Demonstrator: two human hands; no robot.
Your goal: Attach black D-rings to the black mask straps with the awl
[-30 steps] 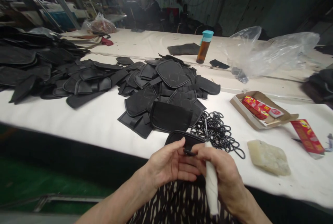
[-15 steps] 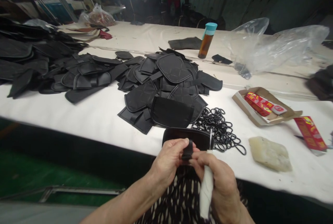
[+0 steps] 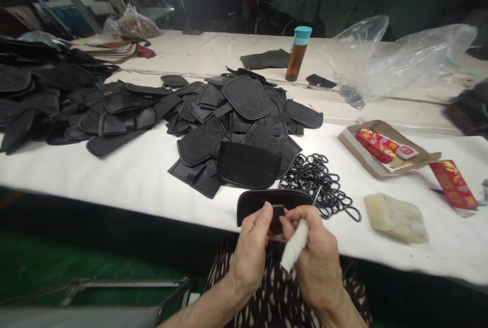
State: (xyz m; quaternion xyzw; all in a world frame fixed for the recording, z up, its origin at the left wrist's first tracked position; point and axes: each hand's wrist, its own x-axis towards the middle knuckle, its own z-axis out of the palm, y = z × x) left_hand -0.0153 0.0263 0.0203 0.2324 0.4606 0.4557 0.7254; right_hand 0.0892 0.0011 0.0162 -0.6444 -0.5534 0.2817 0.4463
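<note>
My left hand (image 3: 252, 246) pinches the short strap tab of a black padded piece (image 3: 267, 200) lying at the table's near edge. My right hand (image 3: 316, 254) is closed round a tool with a white cloth-wrapped handle (image 3: 294, 252), its thin metal tip near the tab. A heap of black rings (image 3: 318, 185) lies just beyond my right hand. Further back sits a pile of black padded pieces (image 3: 240, 124).
A pale waxy block (image 3: 395, 218) lies to the right. An open cardboard box (image 3: 385, 152) holds red packets, with another red packet (image 3: 453, 185) beside it. A teal-capped bottle (image 3: 298, 54) and a clear plastic bag (image 3: 392, 66) stand behind. More black pieces (image 3: 57, 99) are heaped on the left.
Both hands have drawn closer together at the table edge. The black piece now lies flatter on the table. The wrapped tool has tilted, its handle swinging up and left.
</note>
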